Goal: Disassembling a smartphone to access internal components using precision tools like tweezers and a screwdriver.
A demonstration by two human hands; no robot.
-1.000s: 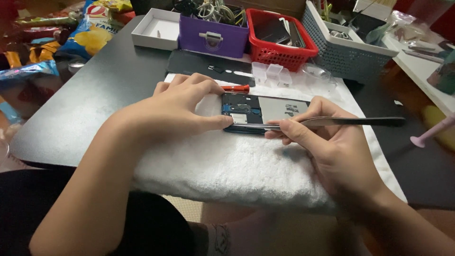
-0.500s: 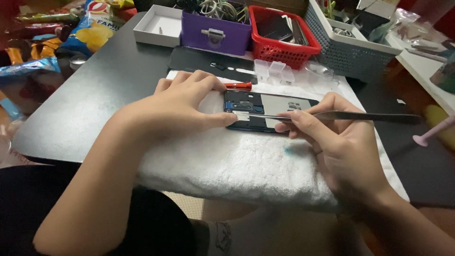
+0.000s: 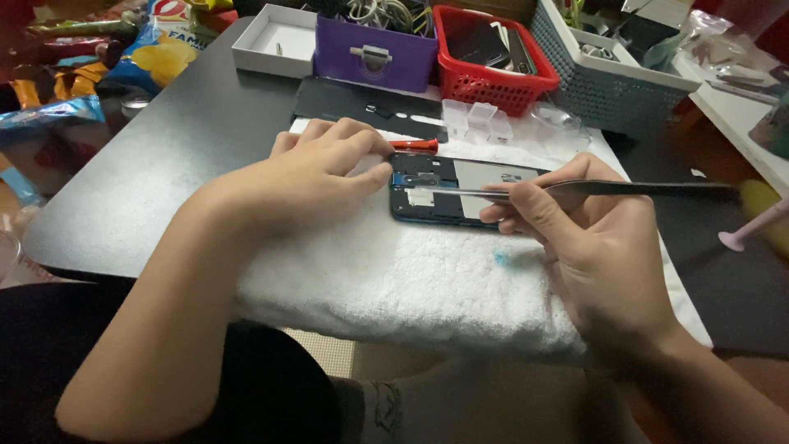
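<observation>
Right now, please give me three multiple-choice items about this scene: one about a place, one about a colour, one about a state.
1. Where does the opened phone lie?
A. on the white towel
B. in the red basket
C. on the bare table

2. What colour is the box left of the red basket?
A. green
B. purple
C. yellow

3. How does the right hand stand?
A. flat and empty
B. inside the grey basket
C. gripping tweezers whose tips reach into the phone

Answers:
1 A, the phone rests on the towel, with the left hand at its left end.
2 B, its front is purple.
3 C, the fingers pinch the tweezers, and the tips lie over the phone's open inside.
</observation>
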